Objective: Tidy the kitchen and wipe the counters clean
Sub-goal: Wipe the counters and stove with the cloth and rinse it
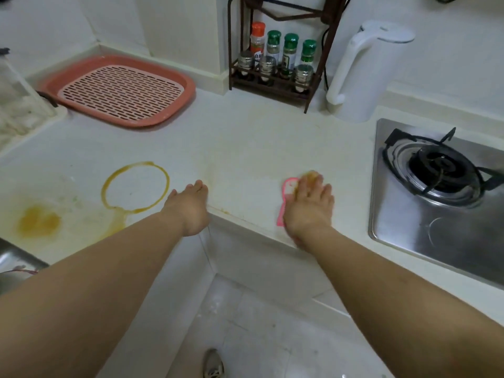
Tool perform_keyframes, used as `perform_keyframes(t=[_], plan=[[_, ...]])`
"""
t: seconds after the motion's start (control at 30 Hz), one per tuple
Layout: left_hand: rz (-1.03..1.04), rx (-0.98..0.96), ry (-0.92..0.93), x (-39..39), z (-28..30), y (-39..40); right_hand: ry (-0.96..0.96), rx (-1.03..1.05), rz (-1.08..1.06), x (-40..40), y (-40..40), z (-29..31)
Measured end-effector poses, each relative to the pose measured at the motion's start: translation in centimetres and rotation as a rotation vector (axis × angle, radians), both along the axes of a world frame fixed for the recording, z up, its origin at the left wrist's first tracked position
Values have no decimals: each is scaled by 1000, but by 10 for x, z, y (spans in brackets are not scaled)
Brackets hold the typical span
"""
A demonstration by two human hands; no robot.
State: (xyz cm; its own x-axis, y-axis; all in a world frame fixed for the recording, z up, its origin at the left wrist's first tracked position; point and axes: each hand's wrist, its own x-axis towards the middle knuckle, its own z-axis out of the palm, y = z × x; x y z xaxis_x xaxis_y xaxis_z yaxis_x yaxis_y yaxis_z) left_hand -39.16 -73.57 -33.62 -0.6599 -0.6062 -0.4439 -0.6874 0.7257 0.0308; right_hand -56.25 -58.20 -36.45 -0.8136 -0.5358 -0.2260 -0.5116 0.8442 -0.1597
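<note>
Right hand [309, 205] presses flat on the pink cloth [286, 203] at the counter [245, 137] edge, left hand [188, 208] resting open nearby; firmer, overlapping strokes should carry it toward the yellow ring stain [135, 186].

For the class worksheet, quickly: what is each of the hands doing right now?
Left hand: open, resting on the counter.
Right hand: open, pressing flat on the pink cloth.

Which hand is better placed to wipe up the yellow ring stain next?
Right, probably. The right hand presses the pink cloth flat on the counter. The left hand lies nearer the ring stain but has nothing to wipe with.
</note>
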Motion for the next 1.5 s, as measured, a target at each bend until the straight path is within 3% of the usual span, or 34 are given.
perform_keyframes(t=[0.1,0.17,0.23,0.3,0.37,0.43,0.57,0.63,0.7,0.77,0.87,0.93,0.97,1.03,1.1,1.23,1.4,1.5], plan=[[-13,-39,-25,0,3,2,-27,-26,433,62,-20,-2],[-45,-88,-54,-2,7,3,-14,-16,527,66,7,-3],[-65,-113,-83,-4,13,2,40,-8,400,37,40,-3],[-77,-108,-89,-3,16,2,69,46,117,-5,64,-1],[-79,-109,-91,-4,17,1,44,73,-140,-41,59,5],[-85,-126,-97,-5,15,0,10,40,-218,-54,20,7],[-72,-141,-82,-6,12,-3,-34,-24,284,7,-68,-1],[-67,-129,-69,-3,11,-1,-44,-11,565,55,-65,0],[-66,-124,-62,-4,13,-3,-38,-3,674,60,-36,1],[-61,-103,-66,-3,15,-3,26,25,584,26,-2,1],[-59,-85,-40,-2,13,2,72,88,118,-48,32,4],[-58,-96,-22,-1,10,1,45,83,-120,-76,11,10],[-52,-93,-22,0,8,-1,32,71,-139,-76,-12,9],[-47,-80,-16,2,7,-1,28,44,27,-54,-59,6],[-47,-100,1,2,8,-1,-2,10,329,-6,-96,-1],[-31,-92,14,3,11,3,-2,16,753,63,-65,-2],[-25,-44,31,7,6,3,49,142,835,23,31,9],[17,-36,95,17,8,8,73,153,794,31,25,9]])
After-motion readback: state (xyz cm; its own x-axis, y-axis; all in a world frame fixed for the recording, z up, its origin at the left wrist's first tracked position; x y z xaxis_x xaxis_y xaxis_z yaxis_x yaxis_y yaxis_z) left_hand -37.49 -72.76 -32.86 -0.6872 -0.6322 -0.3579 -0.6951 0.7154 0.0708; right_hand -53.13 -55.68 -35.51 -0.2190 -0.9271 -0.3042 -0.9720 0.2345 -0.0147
